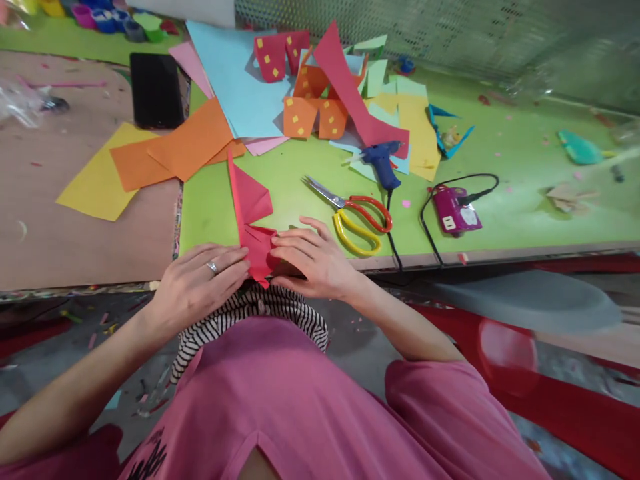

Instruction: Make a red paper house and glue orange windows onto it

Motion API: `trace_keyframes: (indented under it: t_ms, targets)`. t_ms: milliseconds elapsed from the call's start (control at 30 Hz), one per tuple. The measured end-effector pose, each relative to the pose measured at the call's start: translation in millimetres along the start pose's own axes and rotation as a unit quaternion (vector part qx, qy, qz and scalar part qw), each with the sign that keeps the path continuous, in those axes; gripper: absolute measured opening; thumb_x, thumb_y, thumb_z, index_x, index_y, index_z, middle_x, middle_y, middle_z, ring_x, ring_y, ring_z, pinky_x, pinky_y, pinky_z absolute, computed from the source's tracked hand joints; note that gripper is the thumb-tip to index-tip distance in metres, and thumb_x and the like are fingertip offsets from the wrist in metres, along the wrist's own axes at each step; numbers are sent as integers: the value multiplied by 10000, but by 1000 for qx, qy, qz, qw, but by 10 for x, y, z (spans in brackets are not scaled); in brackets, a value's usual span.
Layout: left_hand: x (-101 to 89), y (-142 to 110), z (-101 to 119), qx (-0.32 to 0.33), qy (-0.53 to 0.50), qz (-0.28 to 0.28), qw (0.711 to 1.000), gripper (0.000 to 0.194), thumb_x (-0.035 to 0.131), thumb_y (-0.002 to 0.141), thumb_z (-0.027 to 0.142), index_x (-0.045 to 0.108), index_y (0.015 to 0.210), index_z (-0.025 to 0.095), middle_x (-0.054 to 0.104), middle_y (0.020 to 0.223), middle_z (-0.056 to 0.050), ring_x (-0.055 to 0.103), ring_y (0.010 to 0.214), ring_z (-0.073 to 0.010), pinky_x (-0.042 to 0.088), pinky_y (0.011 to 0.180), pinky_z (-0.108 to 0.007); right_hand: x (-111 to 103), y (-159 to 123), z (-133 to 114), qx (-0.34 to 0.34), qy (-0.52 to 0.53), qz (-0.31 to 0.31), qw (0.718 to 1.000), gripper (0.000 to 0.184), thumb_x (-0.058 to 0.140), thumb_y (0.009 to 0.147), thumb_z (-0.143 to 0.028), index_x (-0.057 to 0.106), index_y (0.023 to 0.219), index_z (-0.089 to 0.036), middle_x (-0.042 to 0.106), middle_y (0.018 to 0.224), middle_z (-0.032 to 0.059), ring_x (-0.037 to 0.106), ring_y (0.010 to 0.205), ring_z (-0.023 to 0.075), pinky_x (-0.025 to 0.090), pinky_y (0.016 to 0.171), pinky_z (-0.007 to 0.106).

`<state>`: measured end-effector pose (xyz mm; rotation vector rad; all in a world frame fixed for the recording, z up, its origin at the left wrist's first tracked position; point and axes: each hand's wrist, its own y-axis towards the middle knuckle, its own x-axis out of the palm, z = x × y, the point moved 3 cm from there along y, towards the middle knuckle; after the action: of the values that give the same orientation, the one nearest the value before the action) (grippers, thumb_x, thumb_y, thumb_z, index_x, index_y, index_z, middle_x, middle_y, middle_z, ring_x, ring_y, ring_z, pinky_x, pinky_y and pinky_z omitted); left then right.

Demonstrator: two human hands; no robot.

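A folded piece of red paper [253, 195] lies at the front edge of the green table, its long strip pointing away from me and flaps folded out to the right. My left hand [203, 280] presses its fingertips on the paper's lower left edge; a ring is on one finger, and the thumb is hidden. At the lower right flap, my right hand [315, 259] holds the paper between fingers and thumb, with one finger lifted. Scissors [345, 203] with one red and one yellow handle lie open just beyond my right hand.
A blue glue gun [383, 163] lies behind the scissors, its cord hanging over the table edge. Further right sits a purple power adapter [454, 210]. Orange paper [195, 143], yellow paper [103, 177], light blue paper [240, 80] and a black tablet [157, 90] lie beyond my left hand.
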<state>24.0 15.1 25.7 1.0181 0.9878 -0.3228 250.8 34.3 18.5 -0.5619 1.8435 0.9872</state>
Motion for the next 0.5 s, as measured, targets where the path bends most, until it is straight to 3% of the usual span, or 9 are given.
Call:
trace_keyframes:
  t_ms: [167, 267, 400, 500]
  targets:
    - [8, 0, 61, -30, 9, -6, 999, 154, 617, 951, 124, 697, 1052, 208, 812, 1126, -70, 792, 953, -241, 607, 885, -381, 2, -15, 10, 8, 17, 12, 1000, 304, 690, 959, -479, 690, 1136, -232, 780, 1224, 80, 697, 1165, 245, 433, 1157, 515]
    - [29, -16, 71, -86, -7, 9, 996, 141, 599, 966, 124, 676, 1034, 220, 819, 1088, -47, 788, 929, -212, 593, 872, -361, 5, -18, 30, 31, 45, 23, 998, 311, 707, 953, -464, 679, 1155, -230, 787, 1201, 76, 709, 1140, 237, 449, 1145, 511]
    - [68, -21, 57, -166, -15, -1, 986, 63, 604, 995, 214, 663, 1015, 221, 810, 999, -43, 757, 870, -219, 569, 784, -371, 35, -2, 52, 77, 61, 6, 995, 122, 640, 1010, -354, 696, 1058, -257, 796, 1165, 44, 718, 1102, 215, 472, 1115, 502]
    - [83, -11, 30, -210, -26, -16, 977, 124, 587, 1003, 267, 659, 910, 228, 773, 1031, -69, 721, 935, -245, 558, 838, -411, 55, 3, 43, 83, 62, 12, 995, 124, 602, 1031, -327, 699, 989, -262, 794, 1164, 37, 715, 1091, 207, 485, 1094, 492]
